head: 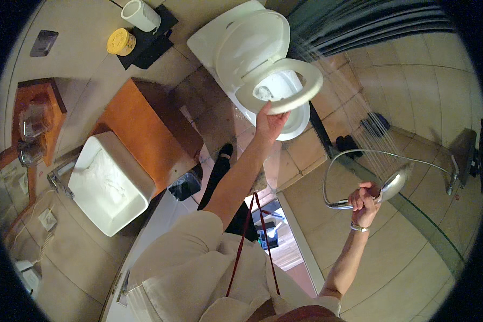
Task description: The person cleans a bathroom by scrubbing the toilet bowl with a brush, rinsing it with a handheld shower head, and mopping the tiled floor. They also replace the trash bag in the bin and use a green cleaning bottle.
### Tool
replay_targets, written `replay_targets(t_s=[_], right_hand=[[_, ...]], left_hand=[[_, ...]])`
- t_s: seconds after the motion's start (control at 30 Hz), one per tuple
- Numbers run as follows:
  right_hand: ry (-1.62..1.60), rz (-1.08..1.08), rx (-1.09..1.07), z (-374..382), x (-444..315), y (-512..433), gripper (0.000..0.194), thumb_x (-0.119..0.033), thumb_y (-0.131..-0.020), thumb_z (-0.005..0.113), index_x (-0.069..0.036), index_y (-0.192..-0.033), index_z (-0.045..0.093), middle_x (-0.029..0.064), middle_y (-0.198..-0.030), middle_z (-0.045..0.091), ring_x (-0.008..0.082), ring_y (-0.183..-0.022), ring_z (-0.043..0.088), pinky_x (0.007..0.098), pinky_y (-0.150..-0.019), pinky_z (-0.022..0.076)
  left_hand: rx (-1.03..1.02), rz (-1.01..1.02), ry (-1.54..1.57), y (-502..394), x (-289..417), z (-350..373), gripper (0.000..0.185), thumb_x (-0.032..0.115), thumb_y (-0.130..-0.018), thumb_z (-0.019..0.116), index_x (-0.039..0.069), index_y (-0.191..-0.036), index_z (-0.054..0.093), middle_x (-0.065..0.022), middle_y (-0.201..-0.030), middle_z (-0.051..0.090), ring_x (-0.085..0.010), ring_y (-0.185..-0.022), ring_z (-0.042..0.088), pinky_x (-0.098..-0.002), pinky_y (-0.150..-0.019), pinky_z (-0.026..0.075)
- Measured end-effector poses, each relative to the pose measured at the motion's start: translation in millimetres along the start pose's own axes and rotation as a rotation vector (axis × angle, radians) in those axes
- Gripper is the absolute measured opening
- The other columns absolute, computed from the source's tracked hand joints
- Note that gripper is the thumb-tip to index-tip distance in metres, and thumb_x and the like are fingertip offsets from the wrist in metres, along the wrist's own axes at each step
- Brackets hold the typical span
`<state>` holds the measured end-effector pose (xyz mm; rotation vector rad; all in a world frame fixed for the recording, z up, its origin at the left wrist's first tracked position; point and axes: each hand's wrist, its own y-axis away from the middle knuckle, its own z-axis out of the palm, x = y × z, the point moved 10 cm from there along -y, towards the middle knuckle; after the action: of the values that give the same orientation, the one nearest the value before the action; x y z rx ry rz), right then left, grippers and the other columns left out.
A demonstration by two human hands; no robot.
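Observation:
My left hand (pixel 271 122) grips the front edge of a white toilet seat (pixel 310 90), which is tilted up from the bowl (pixel 302 128). Behind it, the toilet lid (pixel 251 50) leans raised against the tank. On the right, my right hand (pixel 364 203) is closed around the handle of a chrome shower head (pixel 396 183). Several thin jets of water spray from it up and left, towards the dark curtain side of the toilet. A metal hose (pixel 366 151) curves from the handle to a wall tap (pixel 453 177).
A glass panel edge (pixel 426 225) stands on the right. Dark shower curtain (pixel 370 24) hangs at the top. To the left are a white basin (pixel 110 183) on an orange-brown counter (pixel 141 124), a small bin (pixel 185 186) and a shelf with a yellow tub (pixel 121 42). Dark footwear (pixel 348 145) lies on the floor.

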<state>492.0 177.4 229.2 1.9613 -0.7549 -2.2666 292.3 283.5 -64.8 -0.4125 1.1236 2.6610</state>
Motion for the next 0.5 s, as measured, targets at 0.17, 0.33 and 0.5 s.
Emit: replay_targets(t_s=[0.17, 0.33, 0.5], right_hand=[[0.176, 0.228, -0.033, 35, 6, -27, 0.021, -0.003, -0.073, 0.056, 0.005, -0.092, 0.056, 0.0008, -0.058, 0.046, 0.0070, -0.039, 0.036, 0.0232, -0.038, 0.0302], [0.339, 0.274, -0.187, 120, 20, -75, 0.014, -0.002, -0.073, 0.058, 0.004, -0.086, 0.061, 0.0052, -0.061, 0.058, 0.0073, -0.038, 0.044, 0.0221, -0.037, 0.0339], [0.334, 0.173, -0.181, 161, -4, -97, 0.011, -0.001, -0.076, 0.056, 0.005, -0.082, 0.062, 0.0016, -0.050, 0.050, 0.0060, -0.037, 0.042, 0.0212, -0.036, 0.0311]], left_hand=[[0.020, 0.002, -0.153, 12, 10, -39, 0.048, 0.001, -0.077, 0.055, 0.002, -0.120, 0.036, -0.0133, -0.118, 0.047, -0.0272, -0.107, 0.050, -0.0458, -0.094, 0.043], [0.061, 0.388, -0.878, 24, 45, -31, 0.078, -0.006, -0.070, 0.061, 0.008, -0.131, 0.015, -0.0180, -0.114, 0.047, -0.0266, -0.103, 0.053, -0.0387, -0.083, 0.050], [0.115, 0.632, -1.307, 16, 83, 1, 0.103, 0.001, -0.069, 0.069, 0.012, -0.138, -0.006, -0.0212, -0.103, 0.055, -0.0249, -0.076, 0.062, -0.0343, -0.062, 0.054]])
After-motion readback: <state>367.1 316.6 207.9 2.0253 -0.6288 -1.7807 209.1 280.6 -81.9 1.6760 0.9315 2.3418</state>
